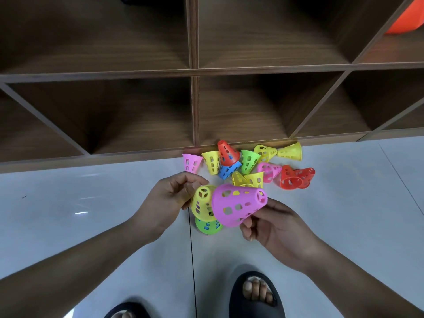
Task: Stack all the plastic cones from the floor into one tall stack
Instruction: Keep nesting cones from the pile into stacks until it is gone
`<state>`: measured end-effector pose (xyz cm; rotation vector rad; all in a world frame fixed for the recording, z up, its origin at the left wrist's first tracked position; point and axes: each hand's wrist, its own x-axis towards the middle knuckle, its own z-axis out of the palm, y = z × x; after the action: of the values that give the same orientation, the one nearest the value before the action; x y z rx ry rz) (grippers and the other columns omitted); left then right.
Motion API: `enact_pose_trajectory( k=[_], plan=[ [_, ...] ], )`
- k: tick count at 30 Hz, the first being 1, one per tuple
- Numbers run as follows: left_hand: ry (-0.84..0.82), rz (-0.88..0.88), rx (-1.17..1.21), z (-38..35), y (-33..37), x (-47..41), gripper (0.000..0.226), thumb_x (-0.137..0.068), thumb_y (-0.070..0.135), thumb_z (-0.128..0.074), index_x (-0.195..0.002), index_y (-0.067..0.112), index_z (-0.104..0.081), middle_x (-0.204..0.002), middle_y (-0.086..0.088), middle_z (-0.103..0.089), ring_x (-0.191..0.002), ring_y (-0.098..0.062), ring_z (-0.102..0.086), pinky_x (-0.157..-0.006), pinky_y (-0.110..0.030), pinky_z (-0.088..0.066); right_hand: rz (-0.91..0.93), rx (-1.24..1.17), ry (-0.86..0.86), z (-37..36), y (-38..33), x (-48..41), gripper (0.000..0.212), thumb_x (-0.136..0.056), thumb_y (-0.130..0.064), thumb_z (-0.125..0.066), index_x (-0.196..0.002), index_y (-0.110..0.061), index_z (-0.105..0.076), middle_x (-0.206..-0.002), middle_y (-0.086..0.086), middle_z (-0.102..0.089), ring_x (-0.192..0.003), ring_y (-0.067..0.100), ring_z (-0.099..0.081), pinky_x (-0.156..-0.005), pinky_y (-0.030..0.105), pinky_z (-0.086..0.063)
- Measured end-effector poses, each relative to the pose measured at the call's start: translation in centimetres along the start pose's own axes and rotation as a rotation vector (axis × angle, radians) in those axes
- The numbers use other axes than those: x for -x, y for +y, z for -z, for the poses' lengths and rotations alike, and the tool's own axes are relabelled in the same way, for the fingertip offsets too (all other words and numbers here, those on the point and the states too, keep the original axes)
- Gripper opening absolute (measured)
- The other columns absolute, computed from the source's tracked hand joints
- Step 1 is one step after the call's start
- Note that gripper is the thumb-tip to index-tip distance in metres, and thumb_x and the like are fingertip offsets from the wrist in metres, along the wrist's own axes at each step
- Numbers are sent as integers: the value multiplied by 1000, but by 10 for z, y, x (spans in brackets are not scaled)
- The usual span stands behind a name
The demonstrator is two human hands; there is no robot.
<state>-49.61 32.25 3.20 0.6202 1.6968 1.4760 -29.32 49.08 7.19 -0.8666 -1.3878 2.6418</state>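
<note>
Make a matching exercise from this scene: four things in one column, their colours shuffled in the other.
Things
1. cone in the right hand
2. top cone, gripped by the left hand
3. bottom cone of that stack
4. sandal

Colours
a. green
b. black
c. pink
d. yellow

Pairs: 1-c, 2-d, 3-a, 4-b
</note>
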Motion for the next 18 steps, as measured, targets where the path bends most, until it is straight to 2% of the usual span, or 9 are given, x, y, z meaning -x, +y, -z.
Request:
enact_pose_trajectory(
  k=[2, 4, 6, 8, 11, 15, 18],
  plan=[
    [-24, 8, -61, -5, -5, 4, 25, -110, 10, -54, -107, 15, -78, -88, -12, -71, -69, -12, -50, -64, -23, -43, 4, 27, 6, 0, 4, -2, 12, -98, -7, -58, -94, -3, -68, -77, 17, -54, -67, 28, -52, -62, 36, -42],
    [-33, 24, -96, -9, -9, 8, 24, -109, 5, -54, -107, 15, -77, -80, 7, -70, -66, -3, -53, -64, -17, -43, -6, 35, 16, 0, 8, -4, 15, -97, -8, -56, -101, 3, -67, -78, 17, -55, -68, 28, -53, -61, 36, -43],
    [-25, 33, -139, -11, -13, 9, 24, -108, 1, -54, -107, 13, -75, -78, 16, -70, -65, 0, -57, -64, -10, -43, -23, 48, 23, 1, 11, -7, 21, -97, -9, -56, -105, 9, -63, -78, 18, -57, -67, 27, -55, -61, 35, -44],
    [-18, 44, -170, -10, -16, 10, 25, -106, -1, -57, -107, 16, -76, -86, 13, -75, -70, 0, -62, -69, -12, -47, -43, 109, 40, 3, 16, -10, 14, -99, -6, -56, -100, 5, -65, -79, 18, -60, -67, 27, -56, -62, 35, -45],
    [-13, 64, -245, -5, -24, 8, 22, -104, 7, -65, -104, 26, -77, -90, 6, -76, -80, -12, -68, -78, -26, -57, -99, 197, 105, 9, 27, -17, 14, -104, -5, -55, -97, 0, -66, -82, 19, -62, -69, 27, -60, -64, 35, -47],
    [2, 107, -340, 0, -36, 8, 17, -101, 16, -70, -101, 32, -75, -90, 7, -75, -81, -16, -69, -75, -20, -55, -194, 245, 179, 20, 41, -23, 15, -103, -10, -60, -106, 2, -69, -86, 17, -69, -73, 27, -64, -65, 32, -49],
    [6, 180, -342, 5, -45, 5, 16, -104, 18, -66, -104, 32, -73, -93, 10, -75, -82, -11, -71, -68, -13, -50, -228, 274, 208, 29, 46, -28, 17, -103, -12, -62, -112, 0, -70, -89, 15, -72, -75, 26, -65, -66, 33, -50]
  ],
)
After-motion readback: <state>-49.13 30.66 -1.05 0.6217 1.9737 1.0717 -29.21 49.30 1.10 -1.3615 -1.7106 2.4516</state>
